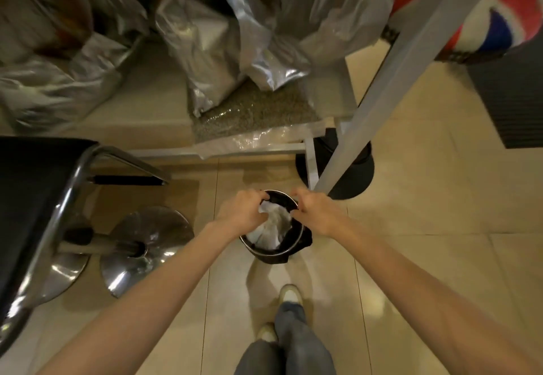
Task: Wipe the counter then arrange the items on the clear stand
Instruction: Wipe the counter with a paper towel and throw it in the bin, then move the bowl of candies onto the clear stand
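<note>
A small round metal bin [289, 250] with a black liner stands on the tiled floor in front of me. Crumpled white paper [273, 223] fills it. My left hand [242, 211] is over the bin's left rim, its fingers closed on the paper and the liner's edge. My right hand [316, 210] is at the right rim, its fingers curled and pinching the black liner. The counter and the clear stand are not in view.
A low shelf [152, 104] behind the bin holds silver foil bags [252, 37] and a clear bag of green beans [252, 110]. Two chrome stool bases [147, 245] and a black seat [32, 198] are at the left. A grey slanted post [393, 81] and a black round base [357, 169] stand at the right.
</note>
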Demonstrator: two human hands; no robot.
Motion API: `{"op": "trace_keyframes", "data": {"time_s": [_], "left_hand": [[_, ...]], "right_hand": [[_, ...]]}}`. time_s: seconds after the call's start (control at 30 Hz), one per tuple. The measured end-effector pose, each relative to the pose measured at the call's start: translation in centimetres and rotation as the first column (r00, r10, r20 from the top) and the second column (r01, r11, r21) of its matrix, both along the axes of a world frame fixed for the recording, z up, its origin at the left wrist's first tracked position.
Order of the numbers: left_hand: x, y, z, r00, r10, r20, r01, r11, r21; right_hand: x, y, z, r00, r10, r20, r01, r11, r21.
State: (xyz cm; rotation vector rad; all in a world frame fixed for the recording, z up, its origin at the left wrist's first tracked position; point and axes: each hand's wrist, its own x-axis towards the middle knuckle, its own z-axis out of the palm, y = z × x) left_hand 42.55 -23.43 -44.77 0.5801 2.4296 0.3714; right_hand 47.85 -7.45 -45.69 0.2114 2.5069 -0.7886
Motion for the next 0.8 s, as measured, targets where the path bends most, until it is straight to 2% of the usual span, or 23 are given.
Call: {"op": "trace_keyframes", "data": {"time_s": [0.2, 0.43, 0.6, 0.8], "left_hand": [[0.4, -0.6, 16.3, 0.993, -0.052, -0.109, 0.057, 0.997, 0.048], [0.2, -1.9, 33.5, 0.956, -0.087, -0.280, 0.124, 0.985, 0.117], [-1.5, -2.5, 41.9, 0.918, -0.013, -0.397, 0.128, 0.956, 0.265], [-4.8, -3.0, 47.1, 0.845, 0.172, -0.507, 0.048, 0.919, 0.390]], "right_hand": [[0.5, 0.0, 16.9, 0.993, 0.117, -0.034, -0.116, 0.993, 0.019], [1.0, -0.6, 34.3, 0.942, 0.166, -0.293, -0.153, 0.986, 0.068], [-0.6, -0.8, 42.2, 0.850, 0.166, -0.500, -0.145, 0.986, 0.082], [-4.8, -1.3, 46.8, 0.727, 0.111, -0.678, -0.084, 0.994, 0.073]]}}
